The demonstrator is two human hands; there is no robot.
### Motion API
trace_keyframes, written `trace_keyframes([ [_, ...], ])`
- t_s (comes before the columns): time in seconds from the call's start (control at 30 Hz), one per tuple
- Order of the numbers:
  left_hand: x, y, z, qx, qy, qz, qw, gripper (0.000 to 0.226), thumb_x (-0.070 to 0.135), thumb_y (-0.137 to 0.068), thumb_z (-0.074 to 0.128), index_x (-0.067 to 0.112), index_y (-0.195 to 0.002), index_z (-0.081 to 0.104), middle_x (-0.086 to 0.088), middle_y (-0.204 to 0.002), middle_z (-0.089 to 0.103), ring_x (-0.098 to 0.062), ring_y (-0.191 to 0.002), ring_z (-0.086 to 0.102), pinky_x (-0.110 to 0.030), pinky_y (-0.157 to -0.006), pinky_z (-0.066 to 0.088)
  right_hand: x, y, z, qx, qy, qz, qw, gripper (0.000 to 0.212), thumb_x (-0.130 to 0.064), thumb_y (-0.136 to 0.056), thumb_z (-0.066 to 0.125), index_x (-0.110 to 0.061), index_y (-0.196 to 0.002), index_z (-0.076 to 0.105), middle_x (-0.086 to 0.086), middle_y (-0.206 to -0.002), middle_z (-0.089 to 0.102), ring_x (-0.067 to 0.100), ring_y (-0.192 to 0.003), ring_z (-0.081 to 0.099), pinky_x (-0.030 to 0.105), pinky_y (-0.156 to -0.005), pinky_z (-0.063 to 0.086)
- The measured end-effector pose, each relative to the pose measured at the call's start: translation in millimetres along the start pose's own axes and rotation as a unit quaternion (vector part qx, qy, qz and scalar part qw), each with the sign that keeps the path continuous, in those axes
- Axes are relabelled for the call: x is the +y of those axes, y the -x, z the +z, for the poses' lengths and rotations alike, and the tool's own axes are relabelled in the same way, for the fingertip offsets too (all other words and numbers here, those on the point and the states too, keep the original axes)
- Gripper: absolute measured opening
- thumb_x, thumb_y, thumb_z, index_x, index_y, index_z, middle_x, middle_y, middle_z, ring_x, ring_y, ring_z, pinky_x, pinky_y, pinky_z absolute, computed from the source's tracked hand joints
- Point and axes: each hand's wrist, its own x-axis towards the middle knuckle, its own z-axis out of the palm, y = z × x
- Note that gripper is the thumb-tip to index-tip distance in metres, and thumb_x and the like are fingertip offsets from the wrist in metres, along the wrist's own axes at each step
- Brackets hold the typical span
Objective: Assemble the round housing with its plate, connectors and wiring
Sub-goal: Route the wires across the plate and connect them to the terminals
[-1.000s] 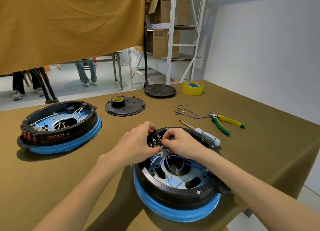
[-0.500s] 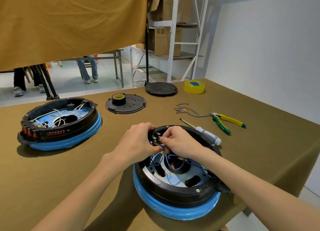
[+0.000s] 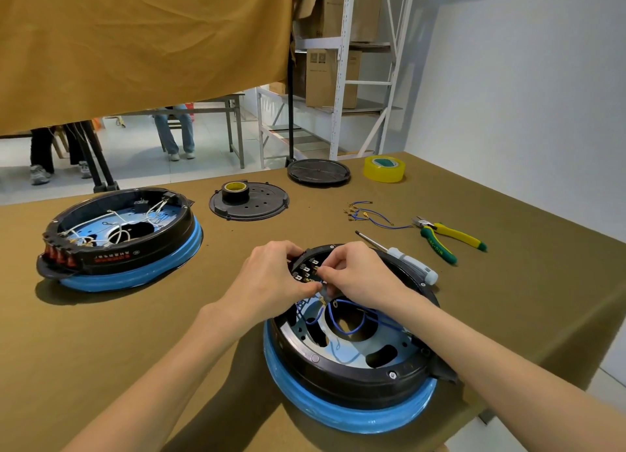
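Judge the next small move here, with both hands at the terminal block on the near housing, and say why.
Probably push the blue wire's end onto a terminal of the terminal block. The left hand grips the block at the far rim of the near housing, while the right hand pinches something small beside it, and the blue wire lies looped and loose inside.

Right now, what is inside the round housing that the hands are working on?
Inside the near housing lie a shiny plate with dark openings and looped blue wires. The left hand and right hand cover part of the connector block.
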Motion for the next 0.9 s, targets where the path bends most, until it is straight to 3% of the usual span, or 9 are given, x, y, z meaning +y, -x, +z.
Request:
trace_keyframes([
  [0.17,-1.0,-0.3,-4.1,-0.019,0.014,0.009,1.000,0.062,0.047,-0.069,0.091,0.023,-0.124,0.071,0.014,-0.099,0.071,0.001,-0.090,0.066,-0.026,-0.078,0.060,1.9,-2.2,-2.4,-0.017,-0.025,-0.006,1.000,0.019,-0.010,-0.099,0.064,-0.009,-0.082,0.071,0.004,-0.063,0.074,0.019,-0.063,0.075,0.033,-0.072,0.061],
  [0.33,-0.7,-2.3,-5.8,-0.023,0.010,0.017,1.000,0.060,0.047,-0.066,0.092,0.026,-0.119,0.072,0.023,-0.087,0.065,0.007,-0.084,0.064,-0.023,-0.073,0.060,0.6,-4.4,-3.4,-0.027,-0.032,0.006,0.999,0.020,-0.007,-0.099,0.064,-0.008,-0.080,0.070,0.000,-0.057,0.070,0.012,-0.054,0.069,0.021,-0.059,0.053],
  [0.43,-1.1,-3.1,-5.3,-0.024,0.004,0.020,0.999,0.061,0.048,-0.065,0.093,0.026,-0.118,0.072,0.019,-0.090,0.068,0.005,-0.084,0.064,-0.026,-0.075,0.061,-1.6,-5.3,-3.3,-0.032,-0.047,0.010,0.998,0.018,-0.006,-0.099,0.064,-0.005,-0.081,0.069,0.000,-0.055,0.068,0.009,-0.051,0.067,0.019,-0.055,0.052],
  [0.67,-2.0,-3.2,-1.8,-0.015,0.000,0.013,1.000,0.061,0.045,-0.071,0.091,0.022,-0.124,0.071,0.013,-0.099,0.072,-0.001,-0.089,0.067,-0.025,-0.076,0.060,-0.2,-1.9,2.2,0.002,-0.055,0.006,0.998,0.017,-0.009,-0.098,0.066,-0.004,-0.082,0.069,0.010,-0.066,0.075,0.026,-0.064,0.076,0.044,-0.077,0.064],
  [0.8,-3.9,-4.6,-0.2,-0.013,-0.002,0.012,1.000,0.062,0.041,-0.074,0.090,0.021,-0.128,0.070,0.009,-0.106,0.073,-0.005,-0.094,0.067,-0.023,-0.078,0.058,0.1,-0.7,0.4,0.026,-0.050,0.005,0.998,0.012,-0.010,-0.094,0.071,-0.008,-0.083,0.068,0.008,-0.065,0.075,0.021,-0.062,0.076,0.044,-0.076,0.065],
  [0.9,-4.4,-4.2,0.2,-0.010,-0.002,0.013,1.000,0.061,0.041,-0.073,0.090,0.021,-0.128,0.070,0.012,-0.102,0.071,-0.002,-0.091,0.066,-0.013,-0.070,0.051,0.4,-0.9,1.0,0.024,-0.031,-0.006,0.999,0.007,-0.010,-0.093,0.071,-0.007,-0.087,0.072,0.006,-0.065,0.075,0.017,-0.062,0.076,0.041,-0.078,0.064],
])
